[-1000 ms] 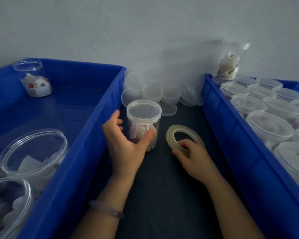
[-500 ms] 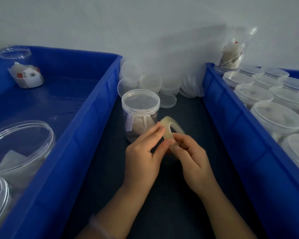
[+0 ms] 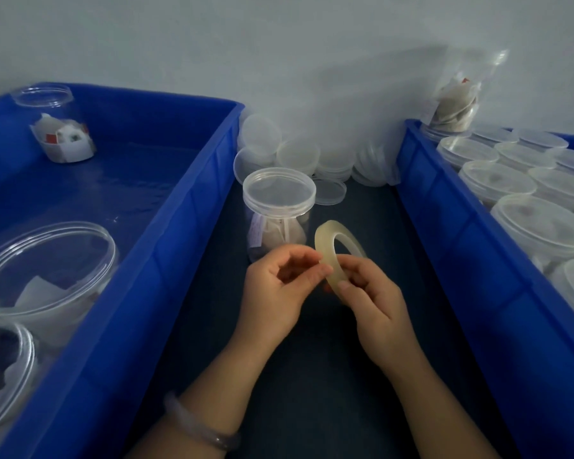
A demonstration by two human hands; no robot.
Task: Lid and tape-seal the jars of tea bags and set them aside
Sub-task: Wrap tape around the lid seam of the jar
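Between two blue crates, over the middle of the dark tabletop (image 3: 312, 385), the hands met on a tape roll (image 3: 331, 256) held on edge. The right hand (image 3: 375, 304) gripped its lower rim between thumb and fingers, and the left hand (image 3: 277, 293) pinched at the rim with curled fingertips. A pale bracelet (image 3: 201, 432) sat on the left wrist. Just beyond the hands, a lidded jar (image 3: 279, 220) holding tea bags stood upright on the tabletop, touched by neither hand. Behind it, loose lids (image 3: 299, 154) lay heaped along the tabletop's far edge against the wall. The left crate (image 3: 179, 233) held open jars (image 3: 47, 260) at its near end and one more jar (image 3: 60, 134) in its far left corner. The right crate (image 3: 444, 233) was packed with capped jars (image 3: 497, 180), and a further jar (image 3: 454, 104) sat tilted on top of them at its far corner.
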